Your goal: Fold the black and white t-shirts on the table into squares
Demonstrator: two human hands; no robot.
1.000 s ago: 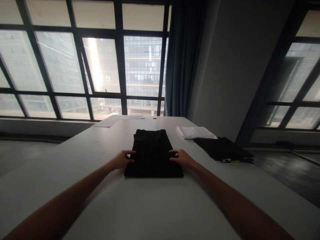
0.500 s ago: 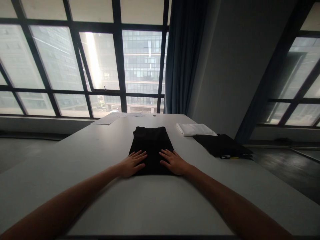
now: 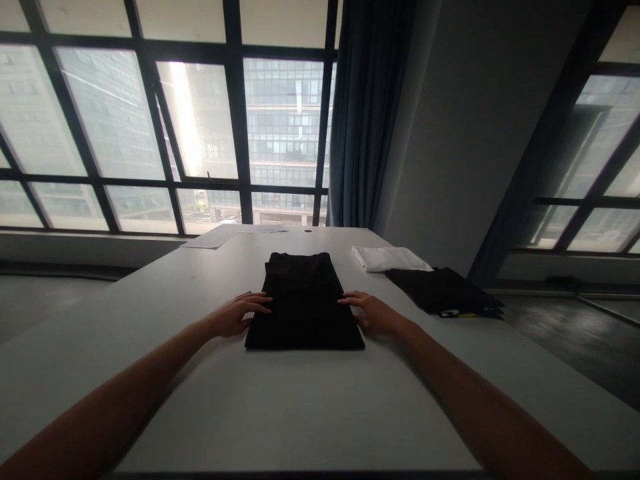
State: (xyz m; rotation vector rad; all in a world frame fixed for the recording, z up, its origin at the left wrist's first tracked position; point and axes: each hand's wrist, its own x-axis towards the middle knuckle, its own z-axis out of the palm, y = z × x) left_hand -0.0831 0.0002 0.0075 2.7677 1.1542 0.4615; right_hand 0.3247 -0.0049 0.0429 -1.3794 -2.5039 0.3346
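Observation:
A folded black garment point(image 3: 306, 313) lies flat on the white table in front of me, its kind hard to make out in the dark fabric. At its left edge is my left hand point(image 3: 235, 315), fingers stretched over the border and thumb low beside it. My right hand point(image 3: 373, 313) mirrors this on the right edge, with fingertips resting on the cloth and the thumb at its side. Both hands look open, with no fabric visibly pinched. The garment's far end shows a slightly uneven fold.
On the right of the white table point(image 3: 295, 413) lie a folded white cloth point(image 3: 390, 259) and a black cloth pile point(image 3: 445, 290) with a small yellow-and-white patch. Paper sheets point(image 3: 215, 237) rest at the far left. Behind stand large windows and a blue curtain point(image 3: 367, 120).
Both hands have slid outward from flat on top of the garment to its left and right edges. The garment stays in about the same place.

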